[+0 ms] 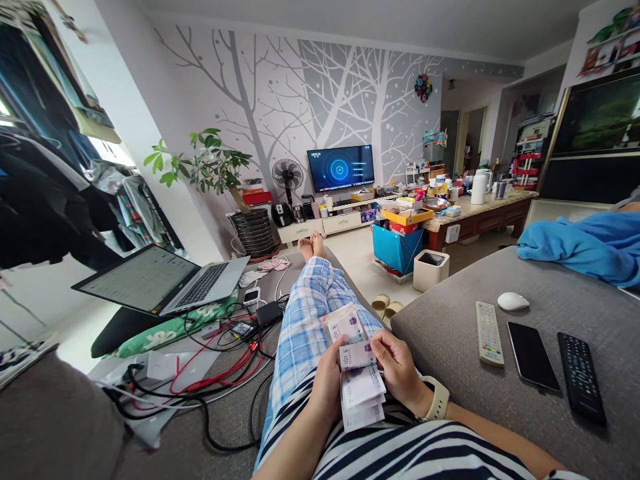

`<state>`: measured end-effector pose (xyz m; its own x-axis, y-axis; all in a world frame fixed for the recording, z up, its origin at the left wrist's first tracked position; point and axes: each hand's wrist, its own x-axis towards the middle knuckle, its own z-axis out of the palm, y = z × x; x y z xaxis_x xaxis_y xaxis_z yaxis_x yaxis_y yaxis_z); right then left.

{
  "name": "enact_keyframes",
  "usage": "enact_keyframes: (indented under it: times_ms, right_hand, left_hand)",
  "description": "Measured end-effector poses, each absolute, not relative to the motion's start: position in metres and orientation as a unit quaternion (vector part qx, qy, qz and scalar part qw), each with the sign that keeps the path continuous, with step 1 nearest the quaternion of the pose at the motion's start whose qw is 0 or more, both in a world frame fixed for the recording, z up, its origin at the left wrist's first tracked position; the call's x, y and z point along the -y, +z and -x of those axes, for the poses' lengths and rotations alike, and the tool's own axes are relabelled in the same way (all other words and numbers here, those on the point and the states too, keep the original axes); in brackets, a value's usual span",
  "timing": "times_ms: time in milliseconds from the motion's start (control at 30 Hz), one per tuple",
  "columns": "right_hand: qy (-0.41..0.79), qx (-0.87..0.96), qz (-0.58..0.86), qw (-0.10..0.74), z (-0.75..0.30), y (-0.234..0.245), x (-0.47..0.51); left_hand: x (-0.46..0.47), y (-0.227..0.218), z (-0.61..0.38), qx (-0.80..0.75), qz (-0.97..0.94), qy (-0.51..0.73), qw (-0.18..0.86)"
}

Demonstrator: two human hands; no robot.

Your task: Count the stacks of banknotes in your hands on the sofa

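Observation:
I sit on a grey sofa with my legs in blue plaid trousers (305,313) stretched out. My left hand (326,385) grips a stack of banknotes (361,393) from the left side. My right hand (397,368), a pale watch on its wrist, pinches the top note of the stack between thumb and fingers. More banknotes (345,325) lie fanned on my thigh just beyond the hands.
On the sofa (450,333) to my right lie a white remote (489,332), a black phone (533,355), a black remote (581,377) and a white mouse (513,301). To my left are an open laptop (165,280), tangled cables (215,373) and chargers. A cluttered coffee table (475,207) and TV (341,167) stand ahead.

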<state>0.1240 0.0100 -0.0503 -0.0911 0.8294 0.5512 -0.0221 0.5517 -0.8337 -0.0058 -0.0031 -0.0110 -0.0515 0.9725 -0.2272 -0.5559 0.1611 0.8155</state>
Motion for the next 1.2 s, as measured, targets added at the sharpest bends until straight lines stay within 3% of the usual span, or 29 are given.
enact_keyframes:
  times_ms: [367,600,1200]
  right_hand:
    - [0.418,0.607,0.297,0.608,-0.122,-0.053,-0.014]
    - [0.395,0.581,0.365,0.611,-0.121,-0.061,-0.027]
    - [0.356,0.616,0.346,0.611,-0.123,-0.059,-0.023]
  left_hand:
    - [0.002,-0.013,0.004,-0.409,-0.221,0.588,0.662]
    - [0.005,-0.012,0.007,-0.423,-0.278,0.604,0.616]
    - [0.001,-0.01,0.002,-0.4,-0.229,0.626,0.629]
